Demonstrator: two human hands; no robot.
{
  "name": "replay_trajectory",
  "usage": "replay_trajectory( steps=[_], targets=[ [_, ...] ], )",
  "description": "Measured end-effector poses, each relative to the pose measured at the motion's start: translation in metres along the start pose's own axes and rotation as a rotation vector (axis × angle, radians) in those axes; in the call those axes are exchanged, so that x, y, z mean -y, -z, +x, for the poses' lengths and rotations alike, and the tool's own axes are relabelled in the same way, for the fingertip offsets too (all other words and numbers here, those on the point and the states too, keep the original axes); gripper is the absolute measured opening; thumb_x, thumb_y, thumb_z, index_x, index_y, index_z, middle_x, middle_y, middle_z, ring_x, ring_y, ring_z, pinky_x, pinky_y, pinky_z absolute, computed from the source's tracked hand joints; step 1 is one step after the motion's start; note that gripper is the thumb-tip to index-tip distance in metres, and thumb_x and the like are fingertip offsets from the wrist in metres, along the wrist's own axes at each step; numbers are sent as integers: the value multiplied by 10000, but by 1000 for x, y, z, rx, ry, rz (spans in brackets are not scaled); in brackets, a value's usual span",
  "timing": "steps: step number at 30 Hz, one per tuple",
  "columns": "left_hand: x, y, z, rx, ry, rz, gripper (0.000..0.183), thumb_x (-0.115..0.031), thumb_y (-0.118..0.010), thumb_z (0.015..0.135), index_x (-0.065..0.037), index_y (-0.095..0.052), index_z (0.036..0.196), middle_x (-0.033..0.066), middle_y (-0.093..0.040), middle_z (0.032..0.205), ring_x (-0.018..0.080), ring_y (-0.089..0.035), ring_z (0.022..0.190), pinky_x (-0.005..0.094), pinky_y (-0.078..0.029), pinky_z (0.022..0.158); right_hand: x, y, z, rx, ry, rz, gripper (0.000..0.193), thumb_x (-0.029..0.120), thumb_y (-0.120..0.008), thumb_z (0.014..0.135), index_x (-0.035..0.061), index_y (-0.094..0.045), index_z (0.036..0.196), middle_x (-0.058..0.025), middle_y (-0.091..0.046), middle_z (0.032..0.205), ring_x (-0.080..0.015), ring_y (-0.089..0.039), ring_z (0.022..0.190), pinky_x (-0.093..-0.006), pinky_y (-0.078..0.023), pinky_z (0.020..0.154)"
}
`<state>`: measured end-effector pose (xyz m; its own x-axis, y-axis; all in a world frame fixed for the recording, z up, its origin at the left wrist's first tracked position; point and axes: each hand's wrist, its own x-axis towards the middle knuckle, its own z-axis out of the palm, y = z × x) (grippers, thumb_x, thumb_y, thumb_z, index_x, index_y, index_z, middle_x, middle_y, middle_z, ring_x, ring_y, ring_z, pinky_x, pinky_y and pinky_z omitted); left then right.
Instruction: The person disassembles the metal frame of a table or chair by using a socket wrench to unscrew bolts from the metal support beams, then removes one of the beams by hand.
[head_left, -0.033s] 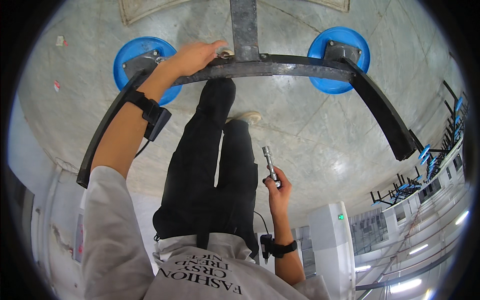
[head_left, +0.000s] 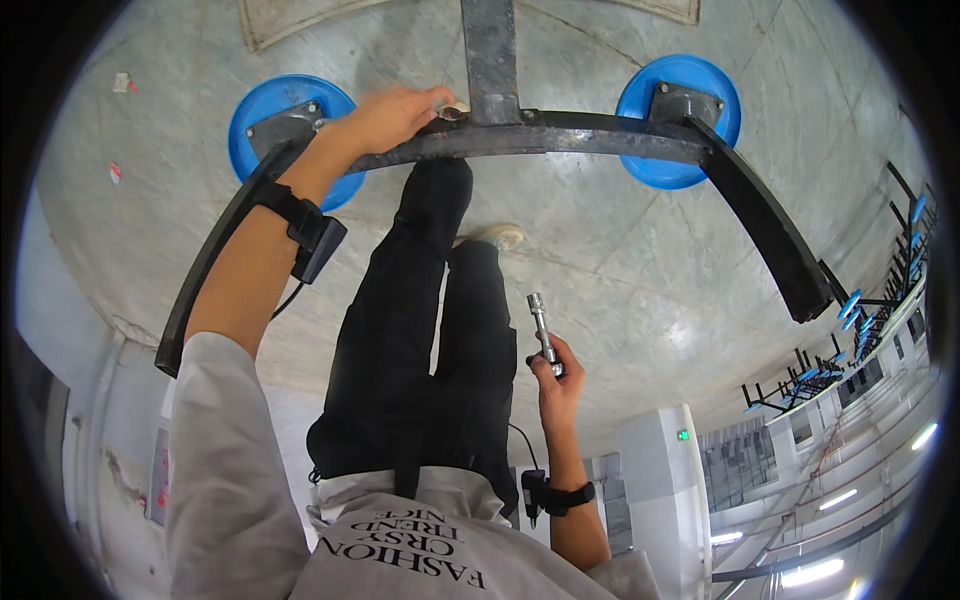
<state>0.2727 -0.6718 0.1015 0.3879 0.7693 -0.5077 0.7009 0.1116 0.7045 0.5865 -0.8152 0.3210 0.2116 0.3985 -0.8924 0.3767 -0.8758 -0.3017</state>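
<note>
Left hand: the left hand (head_left: 392, 113) lies on top of the curved black metal bar (head_left: 560, 138), fingers bent over a small pale fastener (head_left: 455, 110) just left of the bar's joint with the upright post (head_left: 490, 55); whether the fingers pinch it or only rest on it cannot be told
Right hand: the right hand (head_left: 555, 385) is clenched around the lower end of a slim silver socket driver (head_left: 543, 330), tip up, held well below the joint and off the bar
Step in hand: judged as seating the fastener by hand at the joint, with the driver waiting
Next move calls for: the driver brought up to the joint and set square on the fastener while the left hand steadies it; a tilt could let it slip
Bar ends: 2 blue round discs (head_left: 290, 125) (head_left: 680, 120) sit under grey brackets, 1 to each side of the joint, flat on the grey stone floor (head_left: 620, 260)
Below the joint: the person's black trousers (head_left: 430, 330) and a pale shoe (head_left: 495, 238)
Wrists: a black strap device (head_left: 310, 232) on the left forearm, a black band (head_left: 565, 495) on the right
</note>
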Motion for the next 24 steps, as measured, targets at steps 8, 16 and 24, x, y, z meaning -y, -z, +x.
replay_trajectory(
  steps=[8, 16, 24],
  targets=[
    [6, 4, 9, 126, -38, -261, 172, -111, -486, 921, -53, -546, 1072, 122, -618, 827, 261, -561, 708, 347, -438, 686, 0, -4, 8, -21, 25, 57, 330, 61, -566, 764, -40, -604, 1076, 14, -526, 723, -56, -456, 635, -206, -375, 577],
    [13, -6, 5, 9, -21, -296, 183, -105, -521, 901, -29, -616, 1039, 139, -654, 903, 238, -575, 730, 335, -452, 692, 0, -12, 15, -10, 43, 80, 308, 74, -570, 768, -41, -610, 1052, 35, -500, 687, -43, -429, 603, -199, -356, 551],
    [22, -10, 3, -24, -17, -318, 204, -106, -544, 891, -30, -646, 1051, 166, -642, 914, 260, -593, 754, 351, -457, 698, 2, -18, 18, -30, 22, 43, 314, 82, -573, 768, -41, -611, 1055, 42, -500, 688, -29, -414, 587, -190, -332, 520]
  ],
)
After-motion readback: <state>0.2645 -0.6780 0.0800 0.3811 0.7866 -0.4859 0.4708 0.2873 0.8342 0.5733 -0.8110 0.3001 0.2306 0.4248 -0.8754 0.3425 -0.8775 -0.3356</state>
